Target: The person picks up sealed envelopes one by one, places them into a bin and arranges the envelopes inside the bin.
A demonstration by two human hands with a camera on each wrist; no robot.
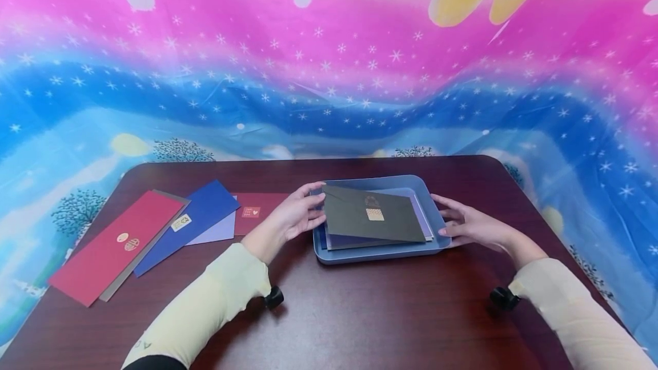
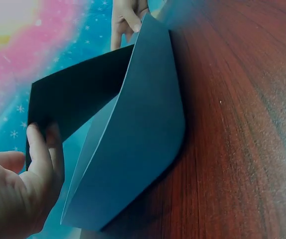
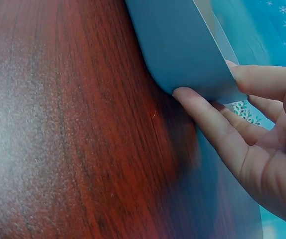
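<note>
A blue-grey tray (image 1: 360,256) sits on the table with a pile of envelopes in it. Uppermost is a black envelope (image 1: 354,216) bearing a gold sticker, its left end raised above the tray rim. My left hand (image 1: 295,210) pinches that raised end between thumb and fingers; in the left wrist view the black envelope (image 2: 78,94) slants up out of the tray (image 2: 143,114). At the tray's right end, my right hand (image 1: 470,221) grips the wall. The right wrist view shows its thumb at the rim and fingers (image 3: 207,117) against the outer corner.
Left on the brown table (image 1: 360,318) lie a red envelope (image 1: 103,256), a blue envelope (image 1: 205,210), a lilac envelope (image 1: 218,230) and a dark red envelope (image 1: 272,204), overlapping. A patterned cloth (image 1: 329,73) hangs behind the table.
</note>
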